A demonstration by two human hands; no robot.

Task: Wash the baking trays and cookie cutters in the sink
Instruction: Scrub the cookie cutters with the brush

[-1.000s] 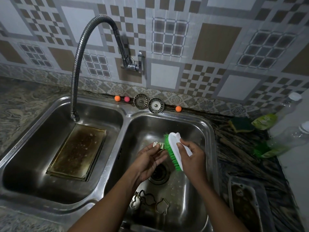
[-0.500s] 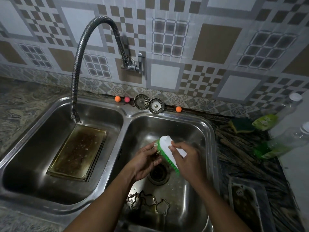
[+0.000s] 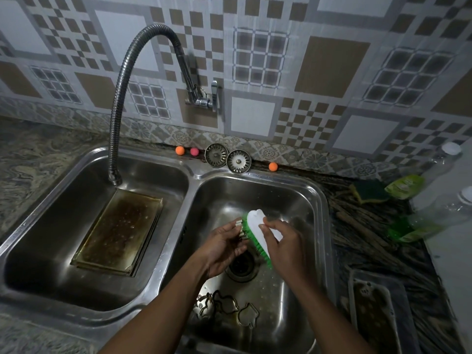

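Just over the drain (image 3: 240, 265) of the right basin (image 3: 310, 208), a small metal cookie cutter (image 3: 240, 227) sat pinched in the left hand (image 3: 221, 247), whose fingers curled narrowly round it. Against it pressed the green bristles of a white-backed scrub brush (image 3: 259, 232), gripped from above by the right hand (image 3: 284, 247). Both hands hung above the basin floor, roughly midway between its left and right walls, with open steel behind them toward the back wall. Nearer the person, three more cookie cutters (image 3: 226, 306) lay flat on the basin floor in a loose cluster, just under the left forearm and apart from the drain.

Across the divider, the left basin (image 3: 38, 254) held a stained baking tray (image 3: 118, 232) lying slightly askew, its far end just below the mouth of the flexible faucet hose (image 3: 120, 90), which arched down from the wall tap (image 3: 204, 98). A second dirty tray (image 3: 374, 312) rested on the dark counter (image 3: 370, 241) right of the sink, close to the basin rim.

Along the ledge behind the sink stood two sink strainers (image 3: 227, 158) side by side, with two small balls (image 3: 187, 151), orange and pink, to their left and another orange ball (image 3: 273, 166) to their right. Farther right on the counter lay a green sponge (image 3: 370, 191) and two clear bottles (image 3: 419, 221) with green liquid, well apart from the hands.
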